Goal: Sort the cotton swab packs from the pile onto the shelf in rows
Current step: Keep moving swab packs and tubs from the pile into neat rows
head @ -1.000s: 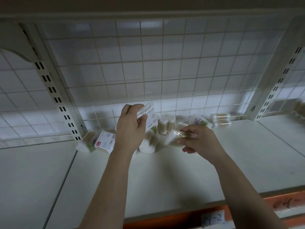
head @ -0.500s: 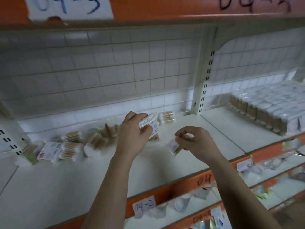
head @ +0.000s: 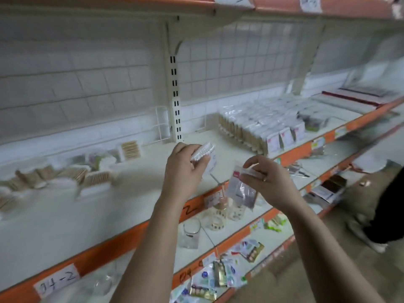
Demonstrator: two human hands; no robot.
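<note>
Glass jars (head: 191, 234) stand one tier down — sachets (head: 219, 278) beneath them.

Dim, flat indoor light with a greyish cast. Motion blur smears the whole view, worst over the loose pile of wooden-stick cotton swab packs (head: 65, 176) at left. The white metal shelf with orange front edge (head: 65, 215) bows from wide-angle distortion. Soft shadow lies beneath the upper orange shelf (head: 273, 6).
</note>
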